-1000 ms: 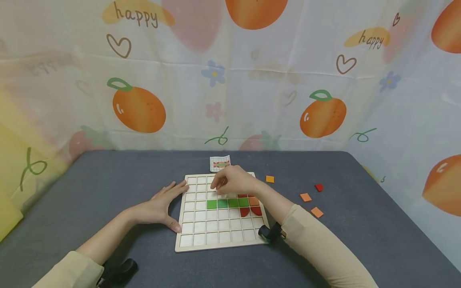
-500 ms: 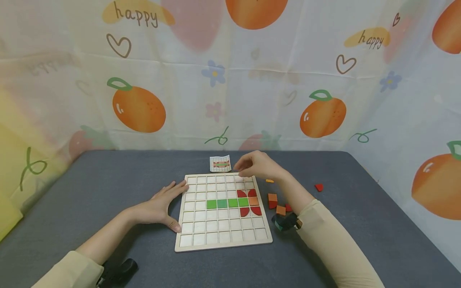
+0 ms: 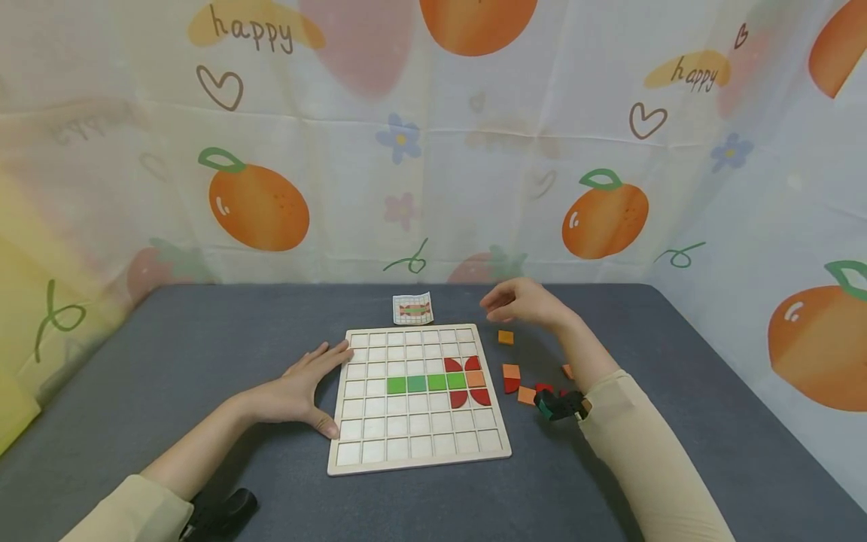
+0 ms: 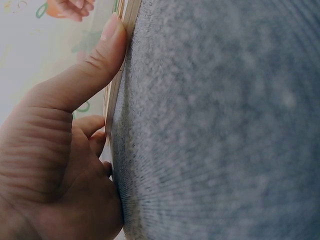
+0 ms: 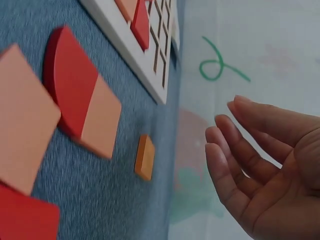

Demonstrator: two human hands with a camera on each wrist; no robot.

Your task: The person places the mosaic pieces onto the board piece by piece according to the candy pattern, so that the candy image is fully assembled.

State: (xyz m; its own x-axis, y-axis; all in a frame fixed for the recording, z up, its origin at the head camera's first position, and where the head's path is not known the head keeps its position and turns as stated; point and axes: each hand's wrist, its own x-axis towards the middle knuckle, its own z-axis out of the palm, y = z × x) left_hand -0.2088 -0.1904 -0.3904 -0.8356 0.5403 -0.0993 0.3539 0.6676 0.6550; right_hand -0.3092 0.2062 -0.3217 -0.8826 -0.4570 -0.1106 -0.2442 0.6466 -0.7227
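Observation:
A pale wooden grid board (image 3: 420, 465) lies on the table. My left hand (image 3: 291, 393) rests at its left side, with fingertips and thumb touching the edge; in the left wrist view the thumb (image 4: 95, 67) lies along the rim. Across the board's middle runs a row of green square tiles (image 3: 396, 385), ending at an orange square tile (image 3: 476, 379). Red rounded pieces (image 3: 457, 400) sit above and below that end. My right hand (image 3: 524, 302) hovers beyond the board's far right corner, fingers loosely bent and, in the right wrist view, holding nothing.
A small printed pattern card (image 3: 412, 309) lies behind the board. To the right are an amber tile (image 3: 505, 337), loose orange tiles (image 3: 527, 395) and red pieces (image 3: 511, 385), some partly hidden by the right wrist camera (image 3: 558, 405). A patterned curtain (image 3: 474, 188) hangs behind.
My right hand has moved from over the board's upper middle to the right, off the board, uncovering the cells and loose pieces. The left hand keeps its place at the edge.

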